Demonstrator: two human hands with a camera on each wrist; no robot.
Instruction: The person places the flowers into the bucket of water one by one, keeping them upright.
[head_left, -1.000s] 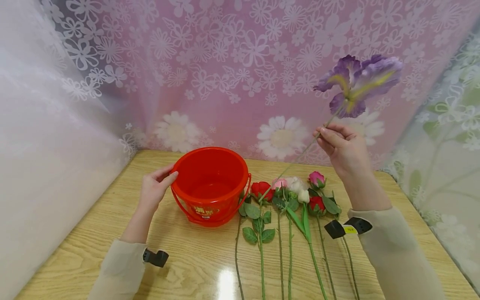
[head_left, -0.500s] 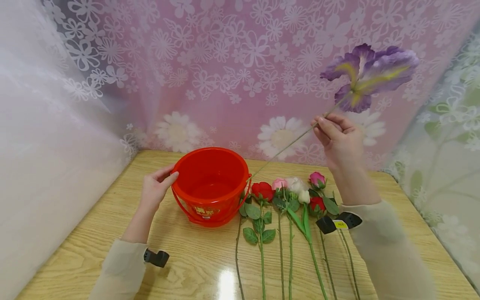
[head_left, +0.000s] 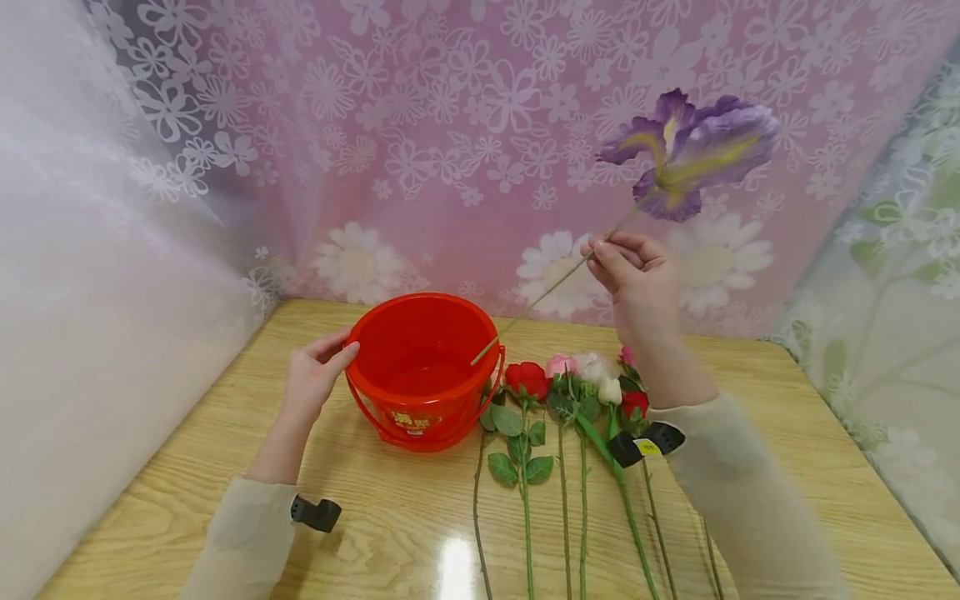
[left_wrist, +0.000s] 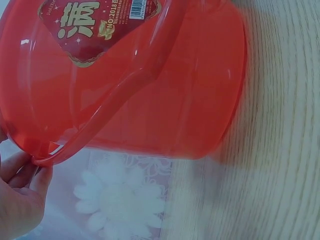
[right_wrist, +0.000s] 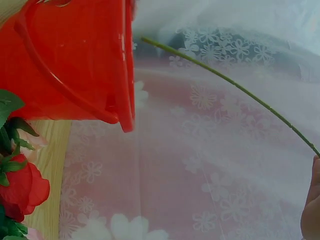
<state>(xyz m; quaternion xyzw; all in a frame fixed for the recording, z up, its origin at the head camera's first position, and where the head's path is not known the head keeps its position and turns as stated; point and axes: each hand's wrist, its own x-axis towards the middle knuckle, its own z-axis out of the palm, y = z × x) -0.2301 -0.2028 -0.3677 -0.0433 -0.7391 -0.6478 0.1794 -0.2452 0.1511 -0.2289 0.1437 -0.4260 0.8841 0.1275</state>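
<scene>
A red plastic bucket (head_left: 423,375) with a gold-lettered label stands upright on the wooden table. My left hand (head_left: 311,375) grips its rim on the left side, thumb and fingers on either side by the handle joint, as the left wrist view also shows. Thumb and fingers of my right hand (head_left: 641,287) pinch the thin green stem of a purple iris (head_left: 686,158) with yellow streaks. The flower tilts up and to the right. Its bare stem (right_wrist: 230,81) slants down toward the bucket, and in the right wrist view the tip hangs just above the rim, apart from it.
To the bucket's right lie several artificial flowers, among them a red rose (head_left: 527,381), a pink one (head_left: 561,365) and a white tulip (head_left: 610,392), stems toward me. My right forearm covers part of them. A floral curtain (head_left: 450,167) hangs behind the wooden table (head_left: 360,517).
My right hand has risen slightly, then moved left with the iris, bringing the stem tip from over the lying flowers to above the bucket's opening. My left hand stays on the rim.
</scene>
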